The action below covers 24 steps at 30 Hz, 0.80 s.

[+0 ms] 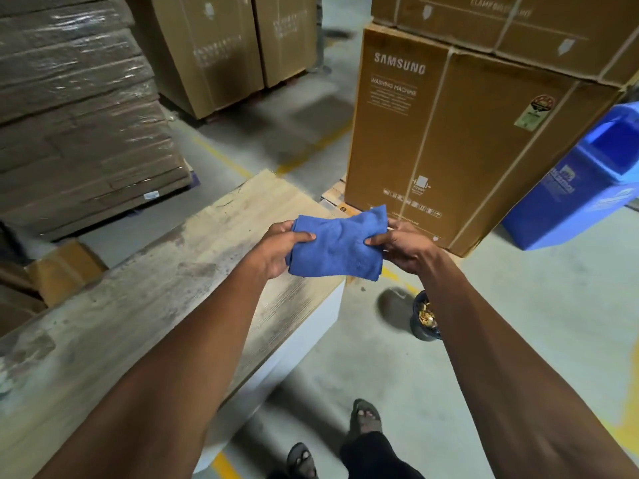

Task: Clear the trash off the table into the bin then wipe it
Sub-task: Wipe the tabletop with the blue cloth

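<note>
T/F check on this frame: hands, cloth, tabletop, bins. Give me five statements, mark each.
1. Both hands hold the blue cloth, the left hand on one end and the right hand on the other. True.
2. The cloth lies flat on the wooden table. False: it is held up over the table's far corner.
3. Trash is scattered across the tabletop. False: none shows on the visible part, only stains.
4. A small dark bin with yellowish scraps stands on the floor. True.
5. The large blue bin sits on the table. False: it stands on the floor beside the Samsung box.

Both arms outstretched; left hand (276, 247) and right hand (401, 245) pinch cloth (337, 247).
</note>
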{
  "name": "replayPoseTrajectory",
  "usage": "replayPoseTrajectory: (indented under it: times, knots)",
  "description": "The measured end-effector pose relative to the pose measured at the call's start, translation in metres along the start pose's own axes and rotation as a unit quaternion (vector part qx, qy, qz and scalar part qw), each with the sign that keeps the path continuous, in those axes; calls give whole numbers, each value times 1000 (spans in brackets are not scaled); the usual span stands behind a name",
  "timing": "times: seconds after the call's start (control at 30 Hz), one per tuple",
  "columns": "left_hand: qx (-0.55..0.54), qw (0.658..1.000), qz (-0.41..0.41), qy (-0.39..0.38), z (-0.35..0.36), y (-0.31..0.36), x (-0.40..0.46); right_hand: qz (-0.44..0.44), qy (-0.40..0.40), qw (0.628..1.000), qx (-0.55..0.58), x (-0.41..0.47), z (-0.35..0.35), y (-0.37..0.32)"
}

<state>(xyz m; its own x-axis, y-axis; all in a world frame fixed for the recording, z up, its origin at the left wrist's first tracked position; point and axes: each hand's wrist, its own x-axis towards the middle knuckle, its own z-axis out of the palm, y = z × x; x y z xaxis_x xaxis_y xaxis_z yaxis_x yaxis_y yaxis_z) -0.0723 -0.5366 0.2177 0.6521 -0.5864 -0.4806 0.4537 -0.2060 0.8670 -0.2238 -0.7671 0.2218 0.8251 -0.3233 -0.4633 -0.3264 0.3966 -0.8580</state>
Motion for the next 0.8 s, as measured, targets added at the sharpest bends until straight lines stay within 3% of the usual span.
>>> replayPoseTrajectory:
  times: [0.2,0.43,0.6,0.8]
  knots:
    - [33,998,57,-3,25,39,36,-150,36,986,-66,32,-33,-33]
    - [73,979,179,66,71,80,67,-274,38,951,-138,55,-79,-90]
    - [91,971,186,115,97,86,92,-242,-4,964,-111,79,-111,-109]
    - [104,977,158,98,111,91,125,-205,-58,974,-82,100,-142,-122]
